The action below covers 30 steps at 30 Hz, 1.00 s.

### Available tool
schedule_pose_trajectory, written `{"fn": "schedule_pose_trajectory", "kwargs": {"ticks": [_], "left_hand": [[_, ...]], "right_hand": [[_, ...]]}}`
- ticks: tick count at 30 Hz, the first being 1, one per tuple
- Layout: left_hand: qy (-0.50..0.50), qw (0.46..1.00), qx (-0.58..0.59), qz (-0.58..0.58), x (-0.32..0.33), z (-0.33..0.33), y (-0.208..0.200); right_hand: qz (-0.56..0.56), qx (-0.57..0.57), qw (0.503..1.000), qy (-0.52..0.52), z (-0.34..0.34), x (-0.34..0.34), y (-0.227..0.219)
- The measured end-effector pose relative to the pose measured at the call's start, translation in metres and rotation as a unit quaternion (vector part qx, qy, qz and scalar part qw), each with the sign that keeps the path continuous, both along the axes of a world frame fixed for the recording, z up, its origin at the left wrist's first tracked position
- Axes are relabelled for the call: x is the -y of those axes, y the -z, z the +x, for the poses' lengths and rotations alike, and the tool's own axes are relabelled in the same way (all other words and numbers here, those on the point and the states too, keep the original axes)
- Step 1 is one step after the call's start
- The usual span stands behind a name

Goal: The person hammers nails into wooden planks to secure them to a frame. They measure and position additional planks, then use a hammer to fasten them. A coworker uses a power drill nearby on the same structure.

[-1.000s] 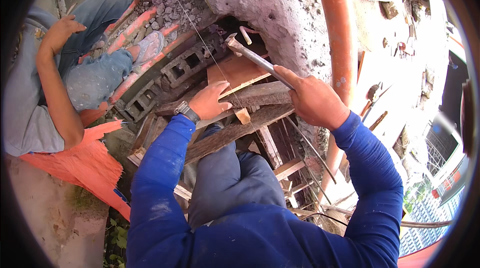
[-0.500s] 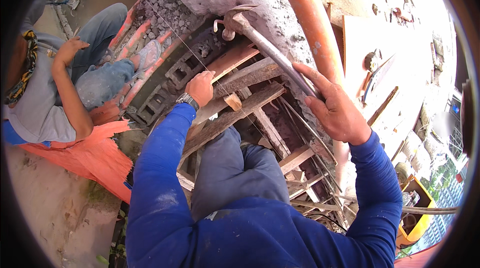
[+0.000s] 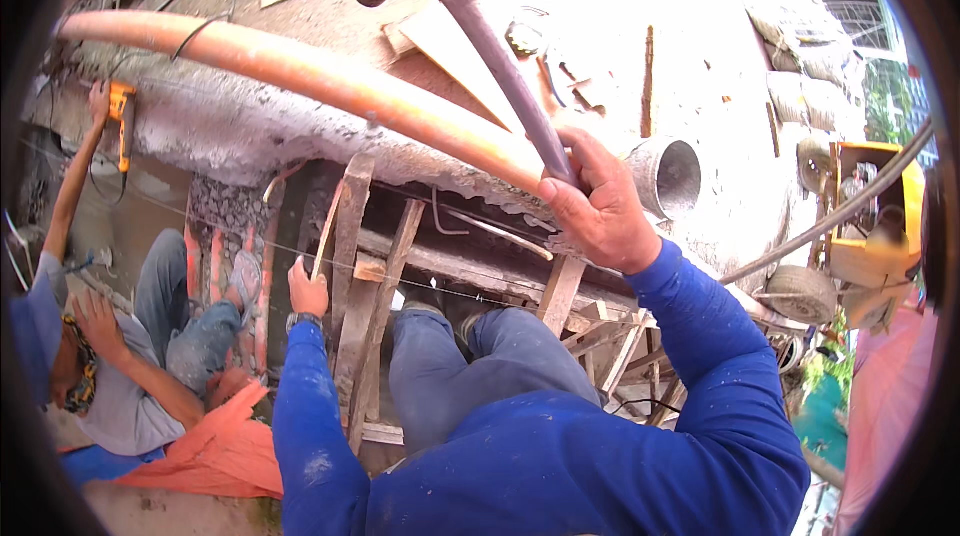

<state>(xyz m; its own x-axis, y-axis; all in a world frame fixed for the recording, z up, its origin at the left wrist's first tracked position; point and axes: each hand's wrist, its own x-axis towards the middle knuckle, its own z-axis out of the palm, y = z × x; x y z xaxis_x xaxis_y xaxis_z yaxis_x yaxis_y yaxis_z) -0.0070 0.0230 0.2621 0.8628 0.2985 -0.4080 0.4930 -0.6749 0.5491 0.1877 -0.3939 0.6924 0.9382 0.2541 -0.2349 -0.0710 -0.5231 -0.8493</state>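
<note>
My right hand (image 3: 610, 204) is wrapped round the lower handle of a claw hammer (image 3: 500, 56). The hammer is raised over the orange pipe, its metal head at the top of the view. Lower and to the left, my left hand (image 3: 307, 289) grips the near end of a thin wooden board (image 3: 326, 231), seen almost edge-on. Right of that board stand rough timber pieces (image 3: 350, 226), with a short wood block (image 3: 370, 268) between two of them. A taut string (image 3: 440, 288) runs across in front of the timbers.
A large orange pipe (image 3: 300, 66) crosses beyond the pit. At left, a co-worker sits beside orange pipes (image 3: 215, 261); a hand there touches a yellow power tool (image 3: 122, 121). Timber braces (image 3: 610, 336) surround my legs. A yellow wheelbarrow (image 3: 880, 226) stands at right.
The view has turned, so the pipe now lies across it. My right hand has lifted the hammer away from the board. My left hand keeps its grip on the board.
</note>
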Motion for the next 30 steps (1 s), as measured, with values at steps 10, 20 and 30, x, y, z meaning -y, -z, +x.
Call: {"fn": "schedule_pose_trajectory", "kwargs": {"ticks": [10, 20, 30], "left_hand": [[0.085, 0.981, -0.172, -0.003, 0.031, -0.053, -0.149], [0.442, 0.845, -0.283, -0.098, 0.258, -0.013, -0.265], [0.58, 0.781, -0.136, -0.186, 0.511, 0.094, -0.358]], "right_hand": [[0.121, 0.105, 0.904, 0.396, -0.12, 0.214, 0.052], [-0.02, 0.13, 0.777, 0.616, -0.173, 0.384, 0.195], [-0.234, 0.146, 0.747, 0.606, -0.166, 0.388, 0.284]]}}
